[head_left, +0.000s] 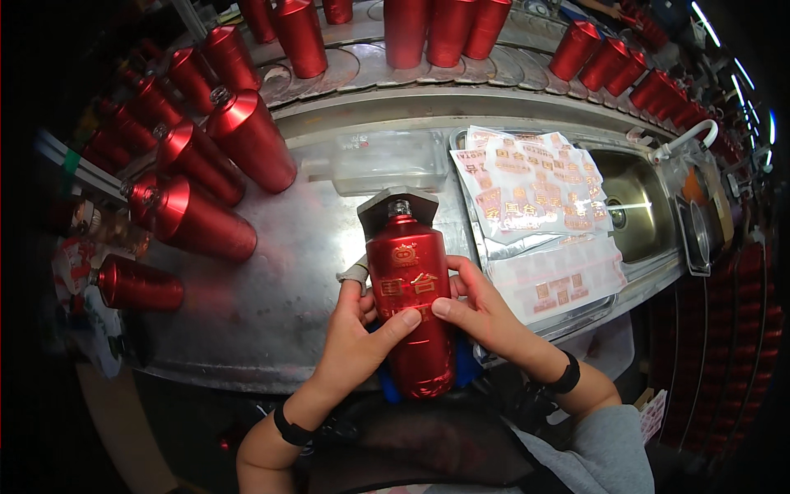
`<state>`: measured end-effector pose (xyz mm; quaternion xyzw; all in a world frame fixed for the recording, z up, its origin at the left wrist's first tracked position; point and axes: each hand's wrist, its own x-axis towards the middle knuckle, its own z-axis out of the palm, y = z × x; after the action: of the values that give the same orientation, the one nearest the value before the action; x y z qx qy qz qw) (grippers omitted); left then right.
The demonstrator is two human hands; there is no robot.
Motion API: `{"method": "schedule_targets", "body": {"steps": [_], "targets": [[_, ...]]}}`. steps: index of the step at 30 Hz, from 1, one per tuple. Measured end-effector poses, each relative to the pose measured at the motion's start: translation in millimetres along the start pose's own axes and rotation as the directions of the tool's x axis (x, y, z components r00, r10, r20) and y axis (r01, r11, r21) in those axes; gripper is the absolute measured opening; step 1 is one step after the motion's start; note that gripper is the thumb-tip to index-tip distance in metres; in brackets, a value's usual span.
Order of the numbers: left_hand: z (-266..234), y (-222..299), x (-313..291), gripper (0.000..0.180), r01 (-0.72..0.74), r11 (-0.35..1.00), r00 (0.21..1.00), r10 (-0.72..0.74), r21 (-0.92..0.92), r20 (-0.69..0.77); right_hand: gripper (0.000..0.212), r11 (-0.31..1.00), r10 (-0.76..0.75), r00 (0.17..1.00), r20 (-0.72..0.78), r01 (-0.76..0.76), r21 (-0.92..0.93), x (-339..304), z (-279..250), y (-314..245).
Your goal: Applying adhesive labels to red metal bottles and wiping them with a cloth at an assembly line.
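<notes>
A glossy red bottle (415, 263) with gold markings and a clear neck lies tilted in front of me, its neck pointing away. My left hand (360, 329) grips its left side, with the thumb pressed on the front. On the right side my right hand (473, 305) holds it the same way, its thumb close to the left one. Behind the bottle's neck shows a dark angular rest (370, 212). A pale cloth-like wrap (354, 273) shows at the left fingertips. Under the bottle's base a bit of blue material (467, 366) peeks out.
Several red bottles (251, 140) stand on the metal table (271, 321) to the left. More ride a slatted conveyor (354, 66) at the back. Printed decal sheets (535, 181) lie on a tray to the right, beside a sink (638, 206) with a white faucet (687, 140). A clear plastic box (387, 160) sits behind the bottle.
</notes>
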<state>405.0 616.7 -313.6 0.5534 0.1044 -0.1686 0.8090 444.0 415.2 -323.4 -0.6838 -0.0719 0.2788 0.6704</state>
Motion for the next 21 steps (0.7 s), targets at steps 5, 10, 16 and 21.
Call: {"method": "schedule_targets", "body": {"steps": [5, 10, 16, 21], "targets": [[-9, -6, -2, 0.082, -0.022, 0.999, 0.999, 0.024, -0.041, 0.039, 0.052, 0.994, 0.075, 0.997, 0.003, -0.075, 0.083, -3, -13, -6], [-21, -8, -6, 0.080, -0.009, 0.998, 0.994, 0.015, -0.054, 0.106, 0.041, 0.859, 0.315, 0.917, -0.244, -0.166, 0.484, 12, -42, -23], [-29, -9, -5, 0.080, 0.014, 0.996, 0.989, -0.001, -0.088, 0.149, 0.044, 0.973, -0.231, 0.948, -0.221, 0.223, -0.058, -9, -6, -51], [-31, -13, -5, 0.079, -0.018, 0.995, 0.986, 0.034, -0.099, 0.166, 0.021, 0.546, -0.565, 0.785, 0.254, 0.586, -0.598, 16, 26, -87]]}}
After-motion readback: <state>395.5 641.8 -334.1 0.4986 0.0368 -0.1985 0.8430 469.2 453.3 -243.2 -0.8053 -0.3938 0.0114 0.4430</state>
